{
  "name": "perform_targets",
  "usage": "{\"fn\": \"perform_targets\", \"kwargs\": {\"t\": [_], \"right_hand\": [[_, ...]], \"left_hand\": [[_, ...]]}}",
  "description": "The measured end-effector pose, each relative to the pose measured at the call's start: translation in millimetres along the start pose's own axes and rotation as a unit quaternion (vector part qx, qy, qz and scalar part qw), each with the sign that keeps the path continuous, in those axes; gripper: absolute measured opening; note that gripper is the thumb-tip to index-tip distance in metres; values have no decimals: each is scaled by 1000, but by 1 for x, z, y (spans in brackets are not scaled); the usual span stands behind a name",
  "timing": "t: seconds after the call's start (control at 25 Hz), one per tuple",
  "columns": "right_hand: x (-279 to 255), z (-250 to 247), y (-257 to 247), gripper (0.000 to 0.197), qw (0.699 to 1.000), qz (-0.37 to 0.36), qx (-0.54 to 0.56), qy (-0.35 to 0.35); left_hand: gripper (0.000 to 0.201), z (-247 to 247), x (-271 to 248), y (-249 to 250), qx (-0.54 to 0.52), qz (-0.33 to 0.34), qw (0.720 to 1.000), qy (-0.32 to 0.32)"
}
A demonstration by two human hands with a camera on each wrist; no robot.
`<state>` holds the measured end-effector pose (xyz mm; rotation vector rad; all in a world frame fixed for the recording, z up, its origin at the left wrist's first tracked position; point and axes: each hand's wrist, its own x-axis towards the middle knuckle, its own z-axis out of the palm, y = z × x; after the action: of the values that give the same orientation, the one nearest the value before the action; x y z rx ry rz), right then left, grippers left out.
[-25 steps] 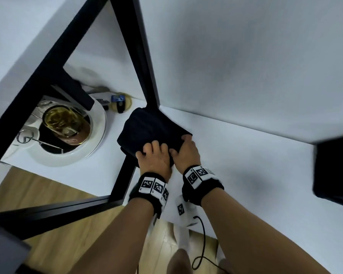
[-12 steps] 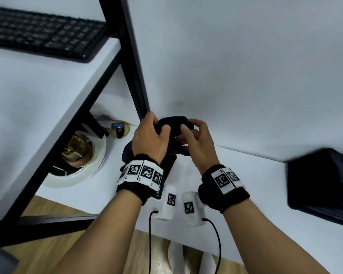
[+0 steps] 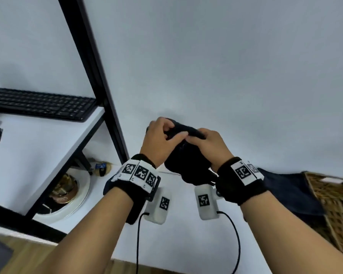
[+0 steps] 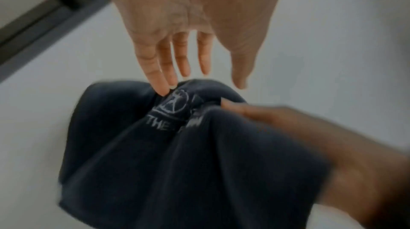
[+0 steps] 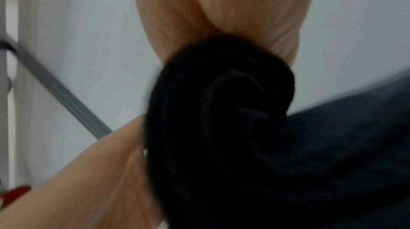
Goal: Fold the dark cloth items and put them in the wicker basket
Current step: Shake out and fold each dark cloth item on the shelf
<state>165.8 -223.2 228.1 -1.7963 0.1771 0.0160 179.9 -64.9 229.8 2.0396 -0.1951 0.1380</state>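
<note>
Both my hands hold a bunched dark cloth (image 3: 186,169) up in front of the wall, above the white table (image 3: 186,244). My left hand (image 3: 162,135) pinches its top fold, with the fingertips (image 4: 165,90) at a white printed logo. My right hand (image 3: 206,145) grips the bundle (image 5: 221,127) from the right, its fingers curled over the fabric (image 4: 255,115). The wicker basket (image 3: 337,204) stands at the far right, with a second dark cloth (image 3: 285,192) lying beside or partly over it.
A black frame post (image 3: 99,82) rises on the left next to a white shelf (image 3: 38,147) that bears a black keyboard (image 3: 42,104). Under the shelf sits a round white dish (image 3: 81,200) with a brass object (image 3: 63,190). Wooden floor lies below the table edge.
The cloth lay on the table under both hands a second ago; both hands have lifted it, bunched, up before the wall. My view has swung up and right, bringing the basket into sight.
</note>
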Motion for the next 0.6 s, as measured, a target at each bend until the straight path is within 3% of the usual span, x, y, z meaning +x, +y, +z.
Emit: {"fn": "perform_targets", "kwargs": {"t": [0.08, 0.24, 0.4, 0.6], "right_hand": [[-2, -15, -17, 14, 999, 28, 41, 6], [-8, -36, -31, 14, 997, 66, 38, 6], [-17, -50, -40, 9, 996, 66, 60, 32], [-21, -75, -48, 5, 995, 75, 57, 29]], "left_hand": [[40, 7, -20, 19, 52, 69, 992, -95], [61, 9, -35, 30, 102, 75, 977, -173], [27, 10, -44, 29, 164, 114, 958, -208], [11, -3, -31, 35, 14, 53, 981, -187]]}}
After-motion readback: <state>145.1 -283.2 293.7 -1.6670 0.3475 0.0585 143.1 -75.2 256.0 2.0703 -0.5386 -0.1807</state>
